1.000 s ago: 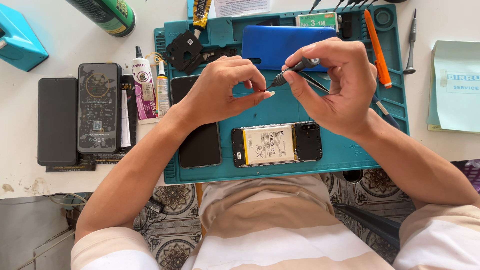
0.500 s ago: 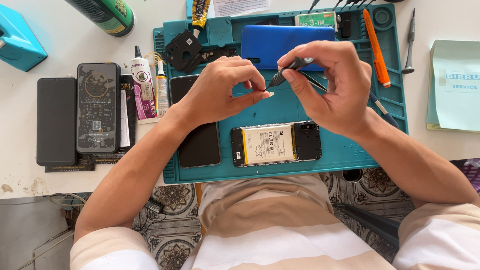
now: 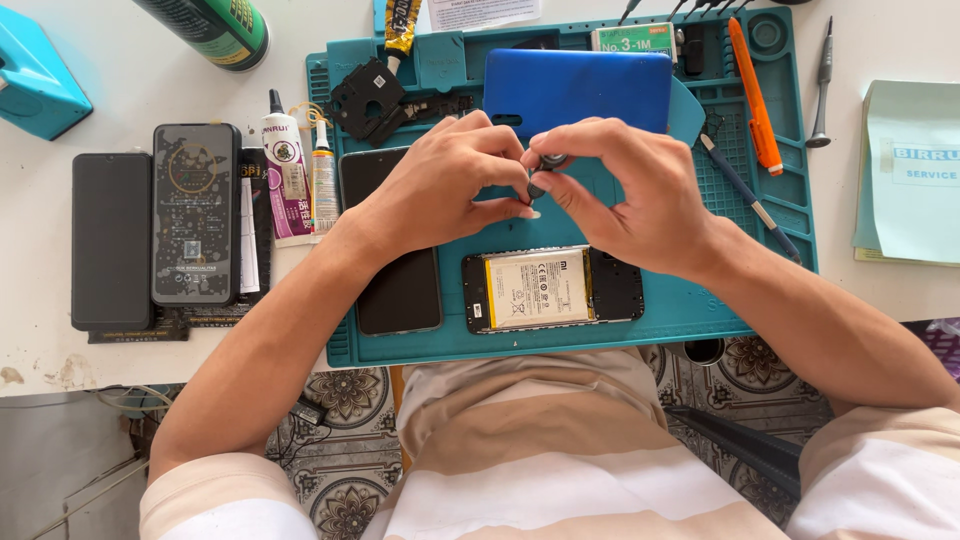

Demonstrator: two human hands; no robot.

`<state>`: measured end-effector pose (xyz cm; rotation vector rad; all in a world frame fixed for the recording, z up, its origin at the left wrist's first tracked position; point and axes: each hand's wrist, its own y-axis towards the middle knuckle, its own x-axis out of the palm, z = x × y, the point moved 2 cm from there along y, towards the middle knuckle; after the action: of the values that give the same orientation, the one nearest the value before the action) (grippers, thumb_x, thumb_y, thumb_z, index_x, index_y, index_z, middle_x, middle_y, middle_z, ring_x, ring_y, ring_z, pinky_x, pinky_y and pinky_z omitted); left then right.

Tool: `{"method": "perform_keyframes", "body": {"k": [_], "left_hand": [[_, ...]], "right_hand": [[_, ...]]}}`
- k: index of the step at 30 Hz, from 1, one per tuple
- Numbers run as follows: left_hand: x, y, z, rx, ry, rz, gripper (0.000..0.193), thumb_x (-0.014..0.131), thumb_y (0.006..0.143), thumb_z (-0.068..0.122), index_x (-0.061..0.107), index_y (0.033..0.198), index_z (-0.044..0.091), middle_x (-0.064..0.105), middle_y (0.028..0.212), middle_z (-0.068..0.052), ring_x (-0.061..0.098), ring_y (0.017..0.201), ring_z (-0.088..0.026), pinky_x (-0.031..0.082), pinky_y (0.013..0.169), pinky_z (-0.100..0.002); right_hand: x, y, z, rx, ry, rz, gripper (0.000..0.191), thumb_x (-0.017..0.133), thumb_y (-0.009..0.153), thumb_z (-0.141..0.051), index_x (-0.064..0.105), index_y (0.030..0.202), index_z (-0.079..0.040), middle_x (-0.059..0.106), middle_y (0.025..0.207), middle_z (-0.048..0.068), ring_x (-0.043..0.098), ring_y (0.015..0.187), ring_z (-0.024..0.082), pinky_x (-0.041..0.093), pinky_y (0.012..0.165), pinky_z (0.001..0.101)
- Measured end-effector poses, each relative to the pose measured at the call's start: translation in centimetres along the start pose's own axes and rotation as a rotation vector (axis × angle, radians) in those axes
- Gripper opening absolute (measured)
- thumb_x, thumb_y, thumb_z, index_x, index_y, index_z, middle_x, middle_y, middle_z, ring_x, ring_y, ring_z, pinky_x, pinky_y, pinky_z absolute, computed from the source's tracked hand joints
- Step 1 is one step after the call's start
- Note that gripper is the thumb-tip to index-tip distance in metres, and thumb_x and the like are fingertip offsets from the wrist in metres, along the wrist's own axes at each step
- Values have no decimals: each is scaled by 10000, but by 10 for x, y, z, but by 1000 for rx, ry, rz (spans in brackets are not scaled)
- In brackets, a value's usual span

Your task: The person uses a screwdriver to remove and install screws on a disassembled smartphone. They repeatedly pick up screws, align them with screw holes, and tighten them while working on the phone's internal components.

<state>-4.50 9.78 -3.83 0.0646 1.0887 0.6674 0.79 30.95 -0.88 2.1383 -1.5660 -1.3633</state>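
Note:
My hands meet above the teal work mat (image 3: 340,350). My right hand (image 3: 640,195) grips a small dark screwdriver-like tool (image 3: 545,172), seen almost end-on. The fingertips of my left hand (image 3: 445,185) pinch at its lower tip; whatever tiny part sits there is hidden. Just below the hands, an opened phone (image 3: 550,290) lies on the mat with its battery showing. A blue back cover (image 3: 580,90) rests behind the hands. My left wrist partly covers a black phone (image 3: 400,295) that lies face up.
An orange tool (image 3: 755,95), a thin blue-handled tool (image 3: 745,195) and black parts (image 3: 365,100) lie on the mat. Two glue tubes (image 3: 287,165), two dark phones (image 3: 195,215), a green can (image 3: 215,25) and a teal box (image 3: 35,80) sit left. A grey screwdriver (image 3: 822,80) and green pad (image 3: 915,170) sit right.
My right hand has swung the tool from lying sideways to pointing nearly at the camera. Both hands have closed in together around it.

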Motion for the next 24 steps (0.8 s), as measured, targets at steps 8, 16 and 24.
{"method": "perform_keyframes", "body": {"k": [8, 16, 24], "left_hand": [[0, -2, -3, 5, -32, -32, 109, 815, 881, 145, 773, 974, 185, 654, 1039, 27, 558, 977, -256, 471, 906, -415], [1, -5, -6, 47, -49, -19, 126, 791, 864, 61, 749, 926, 162, 657, 1059, 30, 578, 1026, -247, 479, 941, -416], [2, -5, -9, 16, -19, -34, 101, 783, 937, 97, 735, 1022, 124, 651, 1052, -4, 575, 1003, -256, 488, 916, -414]], "right_hand": [[6, -1, 6, -30, 75, -15, 200, 750, 1026, 27, 585, 1135, -8, 740, 1124, 138, 772, 1040, 241, 629, 874, 318], [3, -1, 5, -32, 52, -63, 244, 770, 995, 20, 583, 1148, -16, 735, 1153, 146, 766, 1069, 262, 629, 879, 325], [2, 1, 1, -57, 97, -172, 324, 743, 1011, 14, 550, 1266, -35, 724, 1207, 119, 759, 1099, 270, 629, 906, 334]]}}
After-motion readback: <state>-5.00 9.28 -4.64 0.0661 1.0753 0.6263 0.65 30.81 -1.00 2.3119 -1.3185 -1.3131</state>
